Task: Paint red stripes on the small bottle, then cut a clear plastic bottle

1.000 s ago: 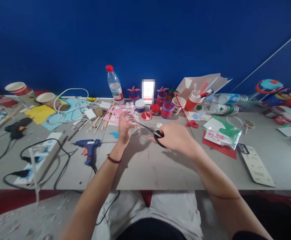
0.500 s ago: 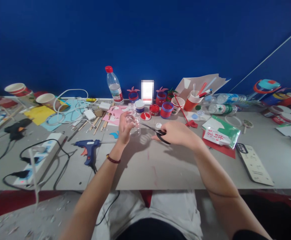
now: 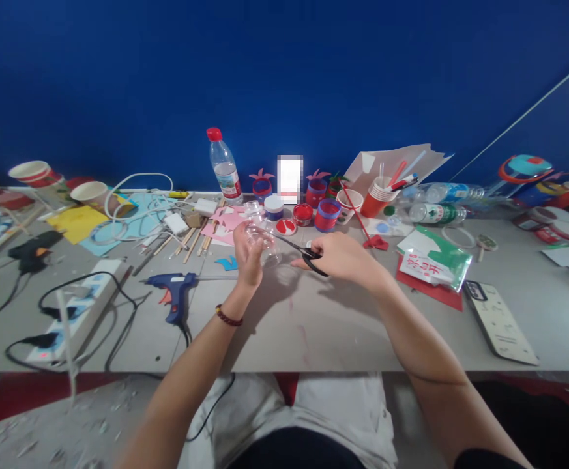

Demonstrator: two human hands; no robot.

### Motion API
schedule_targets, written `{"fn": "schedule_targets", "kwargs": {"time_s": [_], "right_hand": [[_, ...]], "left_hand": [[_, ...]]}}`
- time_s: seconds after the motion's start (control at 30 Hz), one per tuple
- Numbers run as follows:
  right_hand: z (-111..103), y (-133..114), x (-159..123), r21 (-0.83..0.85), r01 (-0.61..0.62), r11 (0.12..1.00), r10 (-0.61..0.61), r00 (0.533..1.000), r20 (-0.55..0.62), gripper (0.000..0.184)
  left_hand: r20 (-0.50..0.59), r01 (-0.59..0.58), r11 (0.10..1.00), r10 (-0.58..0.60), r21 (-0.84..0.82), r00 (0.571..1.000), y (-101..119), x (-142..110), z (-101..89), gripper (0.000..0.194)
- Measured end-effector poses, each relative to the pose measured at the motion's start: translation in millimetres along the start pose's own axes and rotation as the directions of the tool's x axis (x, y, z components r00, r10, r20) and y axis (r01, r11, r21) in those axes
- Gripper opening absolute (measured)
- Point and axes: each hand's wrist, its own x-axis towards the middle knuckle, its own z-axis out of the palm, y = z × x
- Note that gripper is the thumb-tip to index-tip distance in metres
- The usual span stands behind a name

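My left hand (image 3: pixel 248 255) is wrapped round a clear plastic bottle (image 3: pixel 269 251), held tilted above the table. My right hand (image 3: pixel 335 257) grips black-handled scissors (image 3: pixel 313 260), whose blades point left and touch or overlap the bottle's side; whether they are inside the plastic I cannot tell. Just beyond the hands stand a white-lidded paint jar (image 3: pixel 274 207), a jar of red paint (image 3: pixel 302 213) and its red-smeared lid (image 3: pixel 286 227). A small blue paper cutout (image 3: pixel 226 263) lies left of my left wrist.
A blue glue gun (image 3: pixel 173 290) and a power strip (image 3: pixel 79 306) with cables lie at left. A capped bottle (image 3: pixel 225 172) stands at the back. At right are paper cups (image 3: pixel 378 198), a green packet (image 3: pixel 443 260) and a phone (image 3: pixel 502 322).
The bottle has tilted more, its neck leaning to the upper left, as my left hand turned and shifted slightly right. My right hand and the scissors have moved a little left.
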Motion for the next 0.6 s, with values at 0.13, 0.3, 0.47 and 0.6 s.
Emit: {"fn": "schedule_targets", "kwargs": {"time_s": [0.13, 0.3, 0.47, 0.6], "right_hand": [[5, -8, 0, -0.016, -0.010, 1.000, 0.010, 1.000, -0.024, 0.054], [27, -15, 5, -0.107, -0.045, 0.993, 0.031, 0.992, -0.126, 0.051], [43, -26, 12, -0.168, -0.080, 0.982, 0.066, 0.994, -0.089, 0.050], [41, -29, 14, -0.124, -0.080, 0.989, 0.070, 0.994, -0.080, 0.047]], "left_hand": [[-0.120, -0.079, 0.996, 0.083, 0.037, 0.989, 2, -7, 6.6, 0.056], [-0.270, 0.002, 1.000, 0.006, 0.028, 0.963, -3, -9, 11.2, 0.052], [-0.396, 0.180, 0.980, -0.200, -0.087, 0.896, -3, -1, 6.5, 0.036], [-0.383, 0.179, 0.980, -0.197, -0.082, 0.903, 0, 4, 2.1, 0.029]]}}
